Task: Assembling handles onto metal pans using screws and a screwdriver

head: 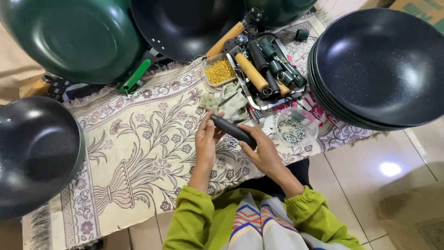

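While gripping a black pan handle (233,131) over the floral mat (138,153): left hand (205,141) pinching its upper end, fingers curled shut around it; right hand (264,152) wrapped closed on the lower end. Just beyond, tray of spare handles (266,74) (wooden and dark ones), tub of gold screws (220,71), clear bowl of nuts (294,128). Stacked dark woks (379,65) at right.

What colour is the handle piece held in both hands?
The handle piece is black, seen in the head view.
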